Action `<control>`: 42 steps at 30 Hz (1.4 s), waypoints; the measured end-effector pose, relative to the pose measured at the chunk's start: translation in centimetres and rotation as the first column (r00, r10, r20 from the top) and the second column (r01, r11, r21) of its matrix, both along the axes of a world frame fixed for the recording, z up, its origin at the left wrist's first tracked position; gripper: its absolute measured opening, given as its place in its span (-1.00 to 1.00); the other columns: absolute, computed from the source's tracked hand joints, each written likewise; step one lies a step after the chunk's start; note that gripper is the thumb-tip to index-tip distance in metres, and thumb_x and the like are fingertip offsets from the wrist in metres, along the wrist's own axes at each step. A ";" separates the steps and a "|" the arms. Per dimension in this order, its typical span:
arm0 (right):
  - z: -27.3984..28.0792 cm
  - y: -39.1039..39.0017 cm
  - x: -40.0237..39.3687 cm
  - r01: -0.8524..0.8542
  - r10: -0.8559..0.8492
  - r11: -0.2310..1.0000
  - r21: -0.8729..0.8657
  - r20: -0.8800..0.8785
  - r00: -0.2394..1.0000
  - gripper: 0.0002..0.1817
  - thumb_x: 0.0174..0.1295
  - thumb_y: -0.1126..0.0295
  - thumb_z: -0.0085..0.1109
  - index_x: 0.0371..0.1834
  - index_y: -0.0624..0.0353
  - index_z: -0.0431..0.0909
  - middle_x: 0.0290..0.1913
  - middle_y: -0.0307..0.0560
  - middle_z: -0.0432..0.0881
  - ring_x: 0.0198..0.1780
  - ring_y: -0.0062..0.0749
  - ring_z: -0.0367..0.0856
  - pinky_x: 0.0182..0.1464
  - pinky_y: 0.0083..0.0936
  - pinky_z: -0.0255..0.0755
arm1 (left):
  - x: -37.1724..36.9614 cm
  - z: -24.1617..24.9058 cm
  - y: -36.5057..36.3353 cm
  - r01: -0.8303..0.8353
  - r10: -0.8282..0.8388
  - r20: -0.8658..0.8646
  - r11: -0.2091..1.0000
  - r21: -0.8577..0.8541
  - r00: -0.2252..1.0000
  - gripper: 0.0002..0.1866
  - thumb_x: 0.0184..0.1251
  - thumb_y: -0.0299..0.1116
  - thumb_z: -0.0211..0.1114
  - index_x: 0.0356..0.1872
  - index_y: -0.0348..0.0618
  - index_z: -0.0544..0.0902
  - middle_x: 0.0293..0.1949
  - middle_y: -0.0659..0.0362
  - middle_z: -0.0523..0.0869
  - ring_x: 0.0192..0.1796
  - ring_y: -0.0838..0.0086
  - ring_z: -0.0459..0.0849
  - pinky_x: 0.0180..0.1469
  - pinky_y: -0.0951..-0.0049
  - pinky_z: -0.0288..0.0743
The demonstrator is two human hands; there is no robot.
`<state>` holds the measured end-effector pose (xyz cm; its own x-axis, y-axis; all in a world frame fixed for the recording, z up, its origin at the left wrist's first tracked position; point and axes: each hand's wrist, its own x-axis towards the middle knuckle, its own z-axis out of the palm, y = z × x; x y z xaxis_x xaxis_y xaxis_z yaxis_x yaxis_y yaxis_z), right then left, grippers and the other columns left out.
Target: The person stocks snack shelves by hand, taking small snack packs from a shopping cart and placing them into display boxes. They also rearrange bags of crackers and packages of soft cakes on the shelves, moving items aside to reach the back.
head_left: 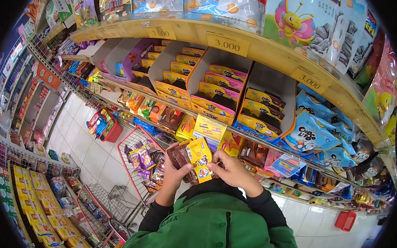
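Close in front of my body I hold a yellow and brown snack pack with cartoon print. My left hand grips its brown left side, thumb laid across the front. At the yellow right edge, the thumb and fingers of my right hand pinch the pack. Just beyond it is a shelf with yellow and pink Choco packs standing in open display boxes. Similar yellow and brown packs fill the box to their right. A yellow promotion card hangs from the shelf edge above the pack.
A wire shopping cart with purple snack bags stands left of me. Behind it, a red basket of packets sits by the shelves. Blue snack pouches lie at right. The upper shelf edge juts out overhead. Another red basket is on the floor.
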<state>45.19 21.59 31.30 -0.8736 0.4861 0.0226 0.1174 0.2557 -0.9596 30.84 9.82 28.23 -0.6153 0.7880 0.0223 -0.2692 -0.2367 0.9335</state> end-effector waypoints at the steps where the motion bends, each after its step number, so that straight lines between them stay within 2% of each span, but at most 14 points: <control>1: -0.2 0.0 0.1 -0.005 0.005 1.000 -0.013 -0.029 1.000 -0.73 0.14 0.25 0.05 -0.36 0.24 0.28 -0.49 -0.03 0.50 -0.46 -0.24 0.51 -0.41 -0.46 0.34 | 0.0 -0.3 0.0 -0.019 0.019 0.008 1.000 0.008 1.000 -0.28 -0.12 -0.36 0.35 0.10 -0.23 0.17 -0.01 0.07 0.40 0.02 0.40 0.42 0.06 0.39 0.31; 4: 1.4 -0.2 0.9 0.014 -0.012 0.998 0.068 -0.039 0.999 -0.77 0.15 0.34 0.06 -0.40 0.25 0.26 -0.51 -0.11 0.47 -0.55 -0.53 0.48 -0.53 -0.60 0.32 | -0.5 -0.7 -0.2 -0.084 0.085 -0.029 0.996 0.027 0.996 -0.37 0.02 -0.20 0.28 0.09 -0.23 0.23 -0.05 0.12 0.44 -0.01 0.44 0.43 0.04 0.44 0.30; 7: 4.6 -0.5 2.3 0.024 -0.025 0.999 0.022 0.042 0.999 -0.78 0.11 0.35 0.08 -0.39 0.25 0.29 -0.40 0.02 0.50 -0.36 -0.22 0.52 -0.32 -0.45 0.35 | -2.0 -0.3 -0.7 -0.176 0.179 0.090 0.984 -0.038 0.980 -0.54 0.14 -0.31 0.16 0.06 -0.19 0.29 -0.10 0.19 0.47 -0.10 0.53 0.47 -0.15 0.55 0.40; 10: 5.7 -0.5 3.8 0.195 -0.088 0.907 0.374 -0.283 0.955 -0.81 0.04 0.44 0.13 -0.44 0.28 0.31 -0.30 0.09 0.49 -0.24 -0.16 0.52 -0.26 -0.46 0.36 | -4.3 0.0 -0.8 -0.282 0.294 0.138 0.954 -0.104 0.946 -0.65 0.13 -0.35 0.15 -0.04 -0.09 0.34 -0.31 0.19 0.56 -0.36 0.58 0.57 -0.40 0.61 0.44; 12: 8.1 -0.5 5.1 0.324 -0.194 0.848 0.420 -0.324 0.926 -0.82 -0.04 0.52 0.18 -0.50 0.32 0.35 -0.25 0.16 0.48 -0.18 -0.09 0.51 -0.20 -0.44 0.38 | -5.5 1.8 -1.3 -0.288 0.307 0.146 0.947 -0.142 0.940 -0.67 0.11 -0.36 0.16 -0.09 -0.12 0.34 -0.38 0.17 0.55 -0.46 0.54 0.57 -0.49 0.58 0.47; 16: 10.9 0.3 6.7 0.570 -0.367 0.563 0.599 -0.437 0.821 -0.82 -0.14 0.57 0.19 -0.52 0.32 0.35 -0.14 0.22 0.44 -0.20 -0.07 0.51 -0.22 -0.37 0.41 | -8.9 2.9 -1.0 -0.347 0.340 0.155 0.938 0.015 0.928 -0.67 0.11 -0.39 0.10 -0.09 -0.24 0.31 -0.36 0.11 0.52 -0.41 0.46 0.57 -0.42 0.49 0.48; 18: 11.9 1.1 7.0 0.610 -0.392 0.399 0.685 -0.474 0.789 -0.80 -0.15 0.60 0.17 -0.50 0.32 0.32 -0.12 0.22 0.43 -0.26 -0.07 0.52 -0.25 -0.38 0.43 | -12.2 1.4 -1.6 -0.192 0.181 0.151 0.979 0.066 0.972 -0.67 0.11 -0.39 0.09 -0.08 -0.24 0.32 -0.33 0.11 0.52 -0.37 0.45 0.56 -0.38 0.49 0.47; 21: 12.5 2.5 6.6 0.655 -0.419 0.236 0.718 -0.533 0.735 -0.77 -0.18 0.62 0.17 -0.47 0.30 0.31 -0.12 0.23 0.43 -0.28 -0.07 0.52 -0.27 -0.39 0.43 | -14.6 0.4 -0.4 -0.179 0.158 0.140 0.972 0.153 0.977 -0.71 0.12 -0.35 0.05 -0.15 -0.24 0.30 -0.43 0.06 0.51 -0.51 0.39 0.54 -0.50 0.45 0.46; 25: 13.6 3.7 5.5 0.592 -0.488 0.106 0.799 -0.477 0.731 -0.76 -0.20 0.62 0.16 -0.45 0.26 0.31 -0.16 0.19 0.43 -0.25 -0.07 0.49 -0.27 -0.39 0.42 | -14.0 2.3 1.1 -0.101 0.096 0.043 0.986 0.136 0.994 -0.65 0.12 -0.10 -0.01 -0.38 -0.25 0.38 -0.71 0.08 0.45 -0.70 0.33 0.48 -0.66 0.42 0.39; 31: 14.0 6.4 2.9 0.320 -0.580 -0.321 0.892 -0.452 0.678 -0.89 -0.09 0.47 0.04 -0.47 0.21 0.36 -0.31 0.04 0.51 -0.32 -0.19 0.50 -0.23 -0.36 0.37 | -16.8 0.6 0.7 -0.051 0.026 0.160 0.987 0.153 0.987 -0.61 0.14 -0.04 -0.07 -0.40 -0.24 0.40 -0.68 0.09 0.45 -0.67 0.37 0.44 -0.64 0.46 0.33; 35: 14.5 7.9 1.4 0.141 -0.732 -0.327 0.934 -0.345 0.587 -0.82 -0.07 0.44 -0.02 -0.37 0.24 0.45 -0.27 0.05 0.52 -0.18 -0.21 0.47 -0.20 -0.32 0.35 | -18.3 -0.2 0.1 -0.086 0.046 0.251 0.985 0.151 0.967 -0.61 0.12 -0.07 -0.02 -0.24 -0.21 0.40 -0.55 0.12 0.52 -0.60 0.41 0.50 -0.63 0.45 0.39; 38: 14.7 10.5 0.5 0.214 -0.607 -0.474 0.854 -0.494 0.623 -0.70 -0.05 0.53 -0.06 -0.18 0.31 0.40 -0.26 0.11 0.49 -0.22 -0.11 0.46 -0.12 -0.31 0.33 | -18.6 -0.8 0.0 -0.110 0.074 0.273 0.986 0.122 0.959 -0.58 0.12 -0.05 -0.02 -0.16 -0.18 0.39 -0.48 0.14 0.54 -0.57 0.43 0.51 -0.62 0.46 0.38; 39: 15.3 11.0 -0.4 0.330 -0.597 -0.437 0.837 -0.544 0.589 -0.71 -0.02 0.49 -0.05 -0.18 0.27 0.41 -0.21 0.08 0.49 -0.17 -0.08 0.45 -0.04 -0.26 0.28 | -18.5 -0.8 0.1 -0.111 0.076 0.267 0.987 0.115 0.961 -0.58 0.12 -0.04 -0.02 -0.16 -0.18 0.39 -0.47 0.14 0.54 -0.57 0.44 0.51 -0.62 0.46 0.39; 42: 13.7 16.4 -1.9 0.512 -0.233 -0.640 0.573 -0.780 0.581 -0.76 0.16 0.27 -0.15 -0.46 0.13 0.48 -0.46 0.01 0.51 -0.35 -0.12 0.45 -0.25 -0.25 0.27 | -17.8 -0.4 0.4 -0.145 0.109 0.286 0.983 0.108 0.952 -0.59 0.12 -0.06 -0.01 -0.16 -0.19 0.38 -0.45 0.13 0.54 -0.54 0.44 0.52 -0.59 0.48 0.39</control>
